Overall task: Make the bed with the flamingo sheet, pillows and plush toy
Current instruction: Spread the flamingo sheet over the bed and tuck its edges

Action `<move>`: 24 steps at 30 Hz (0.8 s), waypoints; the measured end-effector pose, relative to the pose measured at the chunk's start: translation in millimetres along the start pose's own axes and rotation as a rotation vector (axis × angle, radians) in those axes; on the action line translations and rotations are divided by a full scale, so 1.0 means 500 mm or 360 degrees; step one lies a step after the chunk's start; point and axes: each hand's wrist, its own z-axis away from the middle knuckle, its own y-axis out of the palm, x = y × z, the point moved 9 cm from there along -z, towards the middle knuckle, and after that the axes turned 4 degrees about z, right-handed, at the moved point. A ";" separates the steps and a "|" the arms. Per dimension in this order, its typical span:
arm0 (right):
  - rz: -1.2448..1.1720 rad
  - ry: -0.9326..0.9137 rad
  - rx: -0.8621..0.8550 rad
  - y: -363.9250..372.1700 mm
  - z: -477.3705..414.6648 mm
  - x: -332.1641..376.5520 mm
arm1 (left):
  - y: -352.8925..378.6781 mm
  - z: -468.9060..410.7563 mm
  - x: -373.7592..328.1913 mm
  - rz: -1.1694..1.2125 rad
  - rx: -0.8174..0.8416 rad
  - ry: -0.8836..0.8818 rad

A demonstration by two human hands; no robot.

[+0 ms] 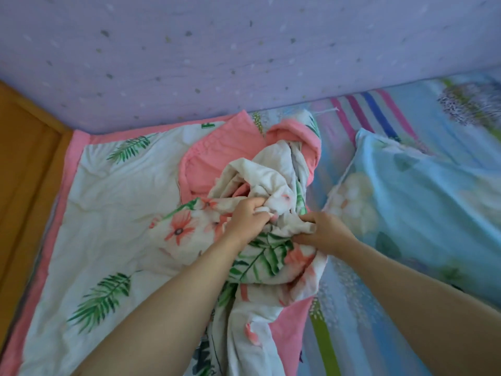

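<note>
Between the two hands sits the bunched middle of the flamingo sheet (271, 169), a twisted heap of white printed cloth with its pink backing folded into it. The left hand (248, 217) has its fingers curled tight into a fold on the near-left of the heap. The right hand (324, 232) pinches a wad of the same cloth just beside it, fingers tucked under and knuckles up. Both are clamped firmly on fabric, close together but not touching.

The step in hand looks like untangling this heap so it can be spread. It would go best if each hand worked along to an edge or corner rather than tugging mid-cloth. The hands could then lift and draw apart so the rope-like twist beyond the grip unwinds. The pull should probably run to the right of the grip, because to its left the sheet already lies flat, print up. A hard yank could drag that flat part out of place.

Both forearms reach forward and converge on the heap, wrists fairly straight, backs of the hands upward.

Further left of the grip, the pink border runs along a wooden board (24, 164). To the right, a pillow (412, 202) in a blue floral case rests on a striped under-sheet (349, 316). Beyond everything is a lilac wall (244, 50). No plush toy is in view.
</note>
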 end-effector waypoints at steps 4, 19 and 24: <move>-0.0303 0.0108 -0.0086 -0.067 0.055 -0.059 | 0.066 -0.011 -0.098 0.0288 -0.0004 0.0003; 0.0500 0.0028 0.0840 -0.084 0.152 -0.181 | 0.252 0.029 -0.073 -0.0908 0.0745 -0.0453; 0.0534 0.0014 0.1029 -0.116 0.138 -0.159 | 0.223 0.075 -0.062 -0.1119 0.0905 -0.0647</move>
